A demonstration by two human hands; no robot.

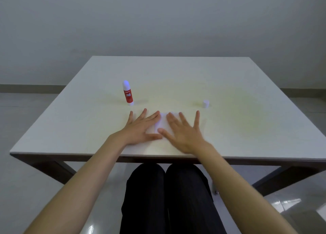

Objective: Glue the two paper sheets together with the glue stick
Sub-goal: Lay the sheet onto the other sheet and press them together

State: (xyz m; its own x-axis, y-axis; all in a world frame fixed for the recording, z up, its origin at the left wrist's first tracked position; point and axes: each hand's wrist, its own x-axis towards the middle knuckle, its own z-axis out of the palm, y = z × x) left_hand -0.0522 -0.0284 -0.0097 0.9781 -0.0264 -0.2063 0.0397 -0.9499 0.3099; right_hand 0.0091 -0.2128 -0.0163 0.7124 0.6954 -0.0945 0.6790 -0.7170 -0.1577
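White paper (162, 122) lies flat on the table near the front edge, mostly covered by both hands; I cannot tell one sheet from the other. My left hand (141, 128) rests palm down on its left part, fingers spread. My right hand (183, 131) lies palm down on its right part, fingers spread too. The thumbs nearly meet in the middle. A red glue stick (127, 93) stands upright beyond my left hand, uncapped, its pale tip showing. Its white cap (205, 104) sits on the table beyond my right hand.
The white table (247, 124) reaches far to the left, right and back. A grey wall stands behind it. My legs in dark trousers show under the front edge, above a glossy floor.
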